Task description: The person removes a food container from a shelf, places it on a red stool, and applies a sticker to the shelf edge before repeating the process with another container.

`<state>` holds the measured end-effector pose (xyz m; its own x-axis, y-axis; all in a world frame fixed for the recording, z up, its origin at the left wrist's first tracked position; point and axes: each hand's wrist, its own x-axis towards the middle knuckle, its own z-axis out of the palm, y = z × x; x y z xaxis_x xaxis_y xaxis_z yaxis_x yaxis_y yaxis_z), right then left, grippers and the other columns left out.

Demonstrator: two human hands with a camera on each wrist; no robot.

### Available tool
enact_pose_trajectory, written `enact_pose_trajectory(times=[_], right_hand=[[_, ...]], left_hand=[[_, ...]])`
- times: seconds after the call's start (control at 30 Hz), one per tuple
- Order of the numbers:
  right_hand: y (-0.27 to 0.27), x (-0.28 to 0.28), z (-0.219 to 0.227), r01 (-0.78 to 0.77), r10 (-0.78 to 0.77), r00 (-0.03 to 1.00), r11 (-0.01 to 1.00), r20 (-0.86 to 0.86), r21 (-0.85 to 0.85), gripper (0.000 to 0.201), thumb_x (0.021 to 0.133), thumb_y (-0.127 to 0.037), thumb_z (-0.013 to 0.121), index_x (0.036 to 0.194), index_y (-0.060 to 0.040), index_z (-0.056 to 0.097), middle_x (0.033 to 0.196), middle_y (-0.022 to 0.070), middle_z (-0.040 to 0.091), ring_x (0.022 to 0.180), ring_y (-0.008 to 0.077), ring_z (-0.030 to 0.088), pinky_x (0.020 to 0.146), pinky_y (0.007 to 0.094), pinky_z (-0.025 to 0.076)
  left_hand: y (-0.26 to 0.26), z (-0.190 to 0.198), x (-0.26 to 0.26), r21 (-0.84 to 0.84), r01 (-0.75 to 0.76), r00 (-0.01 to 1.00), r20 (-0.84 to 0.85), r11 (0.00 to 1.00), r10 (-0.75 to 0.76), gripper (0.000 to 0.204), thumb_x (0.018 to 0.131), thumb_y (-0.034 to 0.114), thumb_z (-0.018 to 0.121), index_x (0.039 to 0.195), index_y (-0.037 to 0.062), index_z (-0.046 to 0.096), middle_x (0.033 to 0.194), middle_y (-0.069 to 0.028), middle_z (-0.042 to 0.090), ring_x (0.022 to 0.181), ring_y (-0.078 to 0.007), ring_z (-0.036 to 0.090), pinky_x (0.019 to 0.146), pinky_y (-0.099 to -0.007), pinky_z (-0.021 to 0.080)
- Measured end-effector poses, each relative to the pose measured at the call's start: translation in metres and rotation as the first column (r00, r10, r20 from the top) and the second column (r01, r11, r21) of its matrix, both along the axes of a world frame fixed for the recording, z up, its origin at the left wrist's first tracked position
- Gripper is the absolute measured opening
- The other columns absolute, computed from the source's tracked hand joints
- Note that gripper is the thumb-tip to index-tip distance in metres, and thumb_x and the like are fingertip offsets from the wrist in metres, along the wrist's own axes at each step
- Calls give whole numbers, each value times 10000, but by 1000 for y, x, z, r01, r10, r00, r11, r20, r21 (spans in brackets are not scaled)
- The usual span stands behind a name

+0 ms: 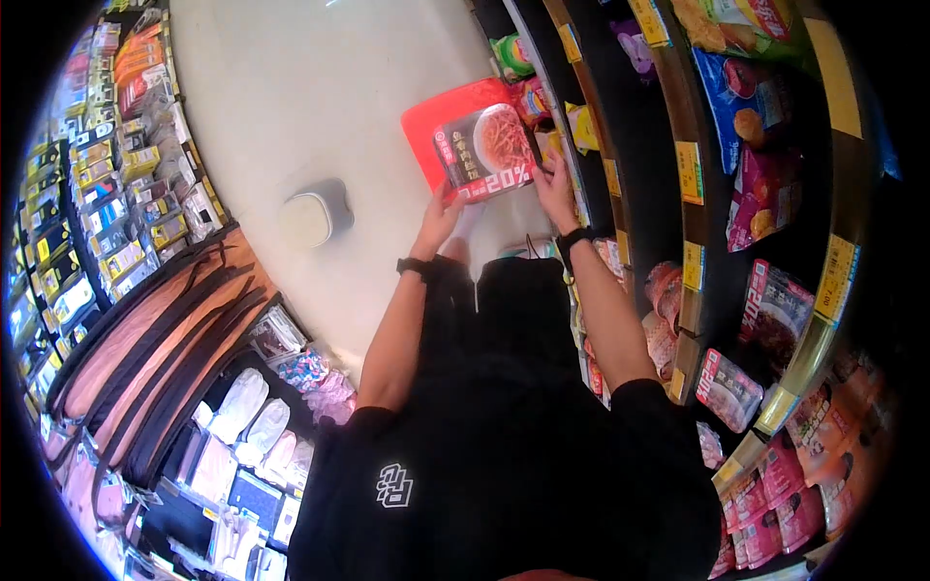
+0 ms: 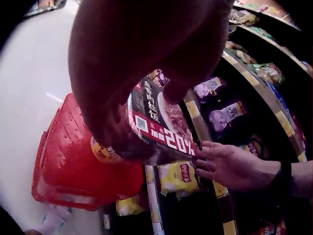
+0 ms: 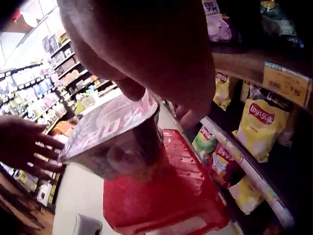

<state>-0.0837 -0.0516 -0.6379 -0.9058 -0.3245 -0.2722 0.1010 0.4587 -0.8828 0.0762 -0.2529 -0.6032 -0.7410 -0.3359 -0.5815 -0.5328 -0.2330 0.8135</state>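
Both hands hold a boxed instant rice meal (image 1: pixel 484 145), its dark lid printed with a dish of shredded meat and a large "20%". My left hand (image 1: pixel 442 215) grips the lower left corner, and in the left wrist view its thumb (image 2: pixel 173 93) reaches over the lid. My right hand (image 1: pixel 556 194) holds the right side, its thumb (image 3: pixel 131 90) at the lid edge in the right wrist view. Below the meal box is a red plastic item (image 3: pixel 166 205) with a dotted surface, partly hidden by the box.
Shelves of snack bags stand close on the right, with Lay's chips (image 3: pixel 261 122) and more boxed meals (image 1: pixel 728 389). A light grey bin-like object (image 1: pixel 325 213) stands on the pale floor (image 1: pixel 291 107). Belts (image 1: pixel 165 339) and packaged goods (image 1: pixel 126 203) line the left side.
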Motion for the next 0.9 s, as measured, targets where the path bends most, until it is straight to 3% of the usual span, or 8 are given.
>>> enact_pose_trajectory(times=[0.07,0.17,0.27,0.33,0.43,0.53,0.73,0.9], right_hand=[[-12,-14,11,26,-6,968,997,250,-74,566,846,-114,666,1338,38,432,1249,186,544,1101,295,572,940,374,464],[-19,-15,-2,-145,157,987,959,-29,244,556,812,-119,708,1311,-4,492,1117,170,565,1030,267,571,879,348,482],[-20,6,9,-96,132,988,932,-82,351,545,737,-147,764,1222,-7,557,1056,178,561,1026,304,553,892,381,463],[-17,19,28,-45,45,999,971,8,234,545,713,-168,786,1181,-9,557,1060,181,561,1030,319,552,909,395,451],[3,35,45,-27,31,999,985,-18,170,562,715,-151,782,1172,21,503,1125,210,518,1080,343,525,941,410,433],[21,53,73,30,-11,994,984,-106,177,600,725,-96,771,1202,26,429,1131,211,512,1036,337,558,894,401,464],[56,64,187,282,-258,955,943,-149,174,596,718,-129,795,1169,12,433,1044,196,547,982,340,582,855,397,474],[104,90,252,557,-520,807,827,-278,71,504,742,-186,802,1073,43,499,1013,183,548,910,323,576,811,390,473]], left_hand=[[-4,-6,-6,-23,-4,999,-36,1000,3,639,944,296,599,1431,-24,336,1226,-142,568,1061,-188,576,869,-316,475],[-5,8,-19,6,-95,989,118,995,94,595,932,300,618,1381,-30,411,1116,-121,618,971,-161,590,802,-300,484],[-8,6,-29,-66,17,1000,6,998,-17,454,912,246,646,1234,-49,522,965,-126,668,838,-150,626,738,-295,503],[-7,-15,-25,-162,14,999,-42,987,-21,370,884,246,679,1091,-47,589,799,-97,666,734,-157,627,674,-310,507],[-13,-30,-14,-262,63,998,9,963,-63,376,879,248,691,1094,-41,581,857,-113,669,737,-164,627,668,-307,502],[-8,28,-23,-375,181,971,-80,909,-226,337,908,232,668,1147,24,553,818,-38,618,719,-103,577,628,-276,492],[17,116,-55,-311,303,898,-224,901,-379,280,895,106,654,1126,-4,541,879,-67,617,753,-129,589,678,-272,504],[62,182,-92,-347,432,711,-437,833,-551,321,863,63,663,1146,-17,534,943,-91,598,828,-173,584,754,-304,485]])
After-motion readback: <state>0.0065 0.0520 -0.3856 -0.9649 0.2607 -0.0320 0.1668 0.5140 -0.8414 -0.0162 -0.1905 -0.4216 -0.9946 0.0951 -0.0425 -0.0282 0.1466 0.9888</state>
